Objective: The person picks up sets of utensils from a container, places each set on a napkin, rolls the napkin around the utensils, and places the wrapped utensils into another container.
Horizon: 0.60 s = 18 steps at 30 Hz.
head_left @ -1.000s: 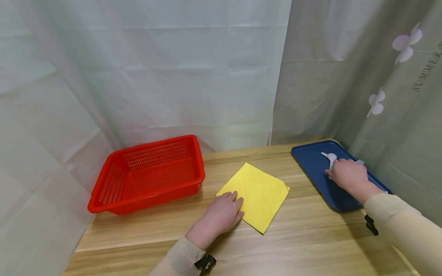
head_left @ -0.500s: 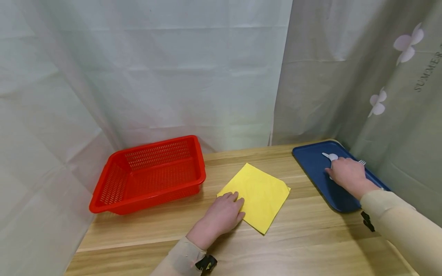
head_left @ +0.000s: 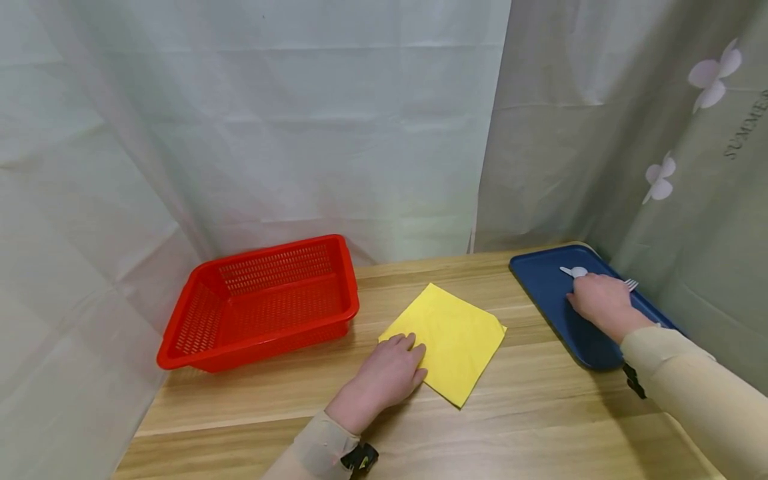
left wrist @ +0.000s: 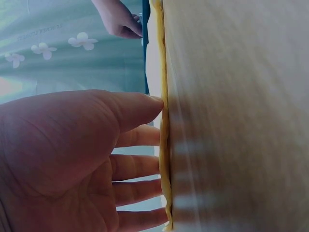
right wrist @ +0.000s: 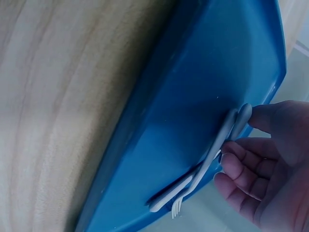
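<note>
On the table a folded yellow cloth [head_left: 453,343] lies flat. My left hand [head_left: 387,373] rests on its near left edge, and in the left wrist view the left thumb [left wrist: 137,108] and fingertips press against that edge. To the right, white plastic cutlery [right wrist: 210,152] lies on a blue tray [head_left: 543,283]. My right hand [head_left: 600,303] reaches down onto it. In the right wrist view, the right thumb [right wrist: 265,118] and curled fingers pinch a handle end. Fork tines [head_left: 631,285] and a rounded white spoon bowl [head_left: 579,272] show past the hand; the rest is hidden under it.
A red perforated plastic basket [head_left: 264,307] stands on the left of the wooden table [head_left: 516,427]. Pale curtains [head_left: 336,133] hang right behind the table and along both sides; the tray's right edge lies close to one.
My right hand has shifted slightly over the cutlery, and a white handle seen beside its thumb is now covered. The left hand and yellow cloth stay put; the whole view drifts slightly.
</note>
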### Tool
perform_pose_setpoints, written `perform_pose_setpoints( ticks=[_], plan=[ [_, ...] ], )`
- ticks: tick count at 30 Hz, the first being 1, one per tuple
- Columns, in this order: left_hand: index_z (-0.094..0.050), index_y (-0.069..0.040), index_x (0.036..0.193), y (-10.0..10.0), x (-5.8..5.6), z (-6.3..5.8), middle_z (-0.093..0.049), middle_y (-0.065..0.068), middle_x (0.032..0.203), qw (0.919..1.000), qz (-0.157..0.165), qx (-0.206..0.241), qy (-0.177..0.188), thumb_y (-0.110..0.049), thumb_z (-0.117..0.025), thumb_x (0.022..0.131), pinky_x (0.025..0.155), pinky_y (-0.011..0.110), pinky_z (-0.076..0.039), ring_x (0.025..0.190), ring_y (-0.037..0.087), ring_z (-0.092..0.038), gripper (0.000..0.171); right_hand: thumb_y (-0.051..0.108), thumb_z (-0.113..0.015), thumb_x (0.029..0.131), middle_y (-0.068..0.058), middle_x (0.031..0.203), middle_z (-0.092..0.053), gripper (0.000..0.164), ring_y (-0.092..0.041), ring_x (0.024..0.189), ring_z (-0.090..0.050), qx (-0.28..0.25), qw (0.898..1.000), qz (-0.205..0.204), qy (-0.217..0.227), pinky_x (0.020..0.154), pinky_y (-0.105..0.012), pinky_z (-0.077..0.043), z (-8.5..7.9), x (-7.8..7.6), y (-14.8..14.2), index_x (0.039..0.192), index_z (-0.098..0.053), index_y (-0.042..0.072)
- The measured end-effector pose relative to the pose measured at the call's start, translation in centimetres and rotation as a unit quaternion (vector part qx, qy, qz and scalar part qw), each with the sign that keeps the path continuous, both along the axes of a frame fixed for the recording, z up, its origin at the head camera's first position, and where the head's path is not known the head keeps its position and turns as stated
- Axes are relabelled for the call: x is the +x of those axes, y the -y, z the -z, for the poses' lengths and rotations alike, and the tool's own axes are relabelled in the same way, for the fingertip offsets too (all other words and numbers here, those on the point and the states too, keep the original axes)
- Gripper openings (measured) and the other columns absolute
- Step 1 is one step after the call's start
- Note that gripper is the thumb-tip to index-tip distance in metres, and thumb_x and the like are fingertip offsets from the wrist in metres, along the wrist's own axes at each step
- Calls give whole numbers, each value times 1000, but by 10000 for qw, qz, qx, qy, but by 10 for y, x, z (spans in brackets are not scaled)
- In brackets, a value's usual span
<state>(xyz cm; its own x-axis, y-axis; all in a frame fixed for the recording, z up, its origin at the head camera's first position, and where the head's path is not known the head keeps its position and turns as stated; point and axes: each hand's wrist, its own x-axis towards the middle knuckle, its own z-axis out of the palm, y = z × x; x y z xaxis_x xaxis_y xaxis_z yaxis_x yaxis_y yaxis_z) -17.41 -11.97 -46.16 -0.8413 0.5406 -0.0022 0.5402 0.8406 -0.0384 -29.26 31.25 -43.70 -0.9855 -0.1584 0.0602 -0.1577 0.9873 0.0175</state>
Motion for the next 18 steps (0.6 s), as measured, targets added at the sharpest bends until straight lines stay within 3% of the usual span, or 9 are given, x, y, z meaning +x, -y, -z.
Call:
perform_pose_setpoints(
  ticks=[9,18],
  plan=[
    [-71,-11,147,0,0,0,-65,16,151,10000,-4,-4,-4,-38,-72,108,118,48,-51,139,35,-62,48,19,-74,103,-17,77,-65,31,-36,70,-66,-72,9997,115,187,61,-60,-58,-1,-4,2,80,-68,0],
    [-71,-11,146,-1,1,0,-65,16,151,10000,-18,0,-7,-38,-72,108,117,48,-51,138,35,-62,47,18,-73,103,-20,78,-63,33,-42,71,-67,-267,9990,274,224,65,-65,-58,5,-11,1,87,-55,-4]
  ],
)
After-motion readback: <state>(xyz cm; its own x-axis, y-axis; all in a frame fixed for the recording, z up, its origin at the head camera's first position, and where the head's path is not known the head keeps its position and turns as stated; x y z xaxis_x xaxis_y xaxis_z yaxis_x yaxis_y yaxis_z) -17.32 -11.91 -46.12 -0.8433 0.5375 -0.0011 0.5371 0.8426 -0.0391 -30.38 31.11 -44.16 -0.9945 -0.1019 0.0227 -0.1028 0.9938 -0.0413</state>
